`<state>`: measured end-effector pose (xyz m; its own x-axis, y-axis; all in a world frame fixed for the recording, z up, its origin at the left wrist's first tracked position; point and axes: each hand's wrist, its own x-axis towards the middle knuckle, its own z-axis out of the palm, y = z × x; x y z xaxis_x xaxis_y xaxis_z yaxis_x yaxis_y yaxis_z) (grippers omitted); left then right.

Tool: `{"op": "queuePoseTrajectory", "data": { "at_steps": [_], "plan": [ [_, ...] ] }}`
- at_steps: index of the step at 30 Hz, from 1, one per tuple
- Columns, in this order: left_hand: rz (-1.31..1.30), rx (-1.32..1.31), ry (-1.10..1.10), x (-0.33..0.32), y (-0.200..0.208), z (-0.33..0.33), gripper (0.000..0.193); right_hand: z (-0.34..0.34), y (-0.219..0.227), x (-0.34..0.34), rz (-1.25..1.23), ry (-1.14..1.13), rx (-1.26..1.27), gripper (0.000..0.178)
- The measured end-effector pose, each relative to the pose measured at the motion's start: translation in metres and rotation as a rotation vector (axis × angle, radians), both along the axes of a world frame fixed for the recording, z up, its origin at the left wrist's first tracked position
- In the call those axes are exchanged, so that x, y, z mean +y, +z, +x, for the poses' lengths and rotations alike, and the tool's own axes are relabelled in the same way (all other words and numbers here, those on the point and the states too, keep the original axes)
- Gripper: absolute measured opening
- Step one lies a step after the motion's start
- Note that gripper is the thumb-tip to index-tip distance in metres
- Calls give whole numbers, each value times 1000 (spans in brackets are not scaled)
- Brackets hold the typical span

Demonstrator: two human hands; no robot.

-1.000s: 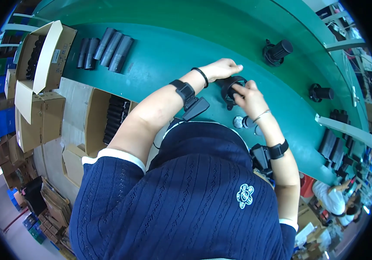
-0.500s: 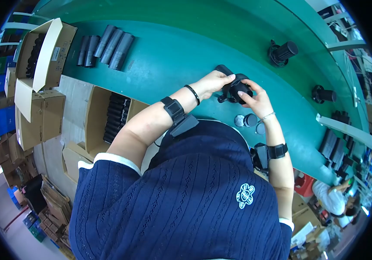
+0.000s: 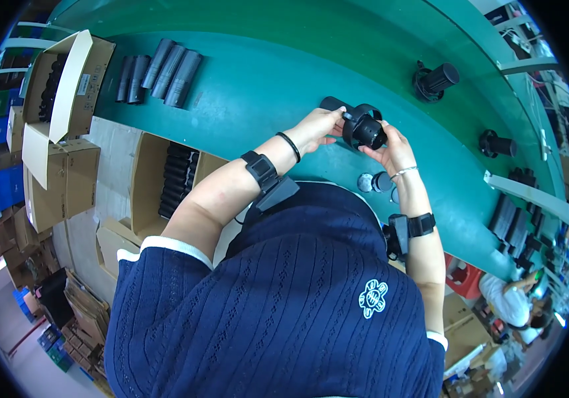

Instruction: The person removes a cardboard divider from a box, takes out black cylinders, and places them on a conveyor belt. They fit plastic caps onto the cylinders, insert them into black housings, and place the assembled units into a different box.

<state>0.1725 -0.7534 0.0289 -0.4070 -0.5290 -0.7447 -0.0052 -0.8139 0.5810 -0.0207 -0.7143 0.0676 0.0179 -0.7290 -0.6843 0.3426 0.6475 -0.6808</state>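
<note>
Over the green bench (image 3: 264, 93) I hold a black cylindrical part with a ring around it (image 3: 366, 129), its dark round end facing toward me. My left hand (image 3: 322, 130) grips its left side at the ring, thumb on top. My right hand (image 3: 394, 149) holds its right side, thumb below and fingers along the edge. Just behind my left fingers shows a black tube (image 3: 331, 103), partly hidden. Small round discs (image 3: 365, 182) and a dark round cap (image 3: 382, 181) lie on the bench closer to me than the held part.
Several dark tubes (image 3: 183, 78) lie at the bench's left. Two similar black ringed parts (image 3: 438, 81) (image 3: 498, 144) stand at the far side. Open cartons (image 3: 72, 86) and a box of black parts (image 3: 145, 179) sit left. A metal bar (image 3: 529, 196) crosses the right; another person (image 3: 511, 302) is beyond.
The held part has been turned, so its ring stands up at the far side and its round end shows. My right fingers have shifted from over its top to its right side.
</note>
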Motion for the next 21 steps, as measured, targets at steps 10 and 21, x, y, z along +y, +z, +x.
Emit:
{"op": "queuePoseTrajectory", "data": {
  "at_steps": [10, 21],
  "plan": [
    [-312, 159, 138, 6, 5, -5, 73, -38, -65, 21, 25, -152, -685, 50],
    [-675, 423, -58, -18, 38, -32, 76, -26, -58, 19, 48, -233, -830, 49]
  ]
}}
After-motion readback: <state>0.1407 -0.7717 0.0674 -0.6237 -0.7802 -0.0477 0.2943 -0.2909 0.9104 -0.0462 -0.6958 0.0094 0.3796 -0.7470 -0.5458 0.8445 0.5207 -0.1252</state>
